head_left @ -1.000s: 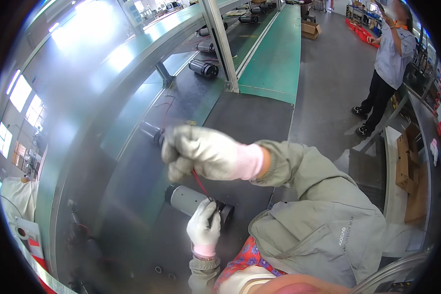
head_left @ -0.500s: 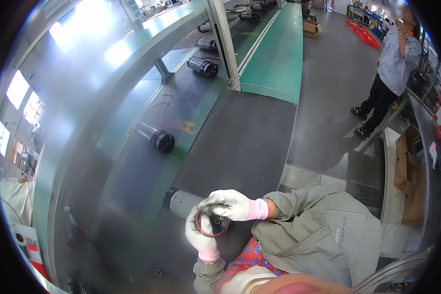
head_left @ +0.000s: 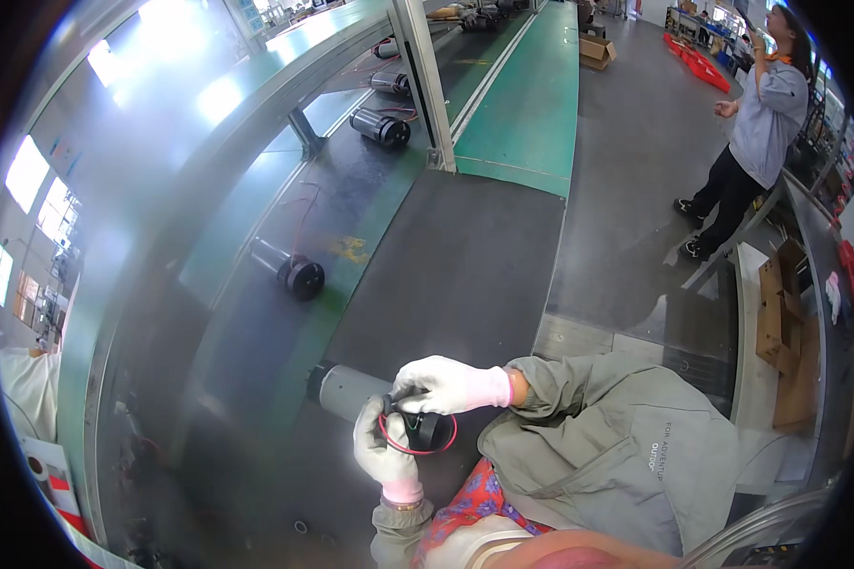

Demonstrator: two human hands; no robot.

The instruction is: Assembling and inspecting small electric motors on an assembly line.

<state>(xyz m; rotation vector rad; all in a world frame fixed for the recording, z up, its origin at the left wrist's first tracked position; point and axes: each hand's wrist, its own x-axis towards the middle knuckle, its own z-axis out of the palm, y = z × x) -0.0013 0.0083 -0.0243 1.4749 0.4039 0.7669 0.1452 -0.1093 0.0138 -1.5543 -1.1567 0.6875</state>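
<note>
The left hand and right hand pinch the near motor's wire; a box sits right, insides unclear.

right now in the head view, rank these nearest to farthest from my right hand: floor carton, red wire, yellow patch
From your right hand:
1. Red wire: looped just below it.
2. Yellow patch: ahead, to the left.
3. Floor carton: far ahead, to the right.

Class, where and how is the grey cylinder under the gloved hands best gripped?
Probably around the barrel of the grey cylinder, from above-left: it lies on its side, barrel partly exposed, while the left hand, right hand and red wire crowd its right end.
</note>
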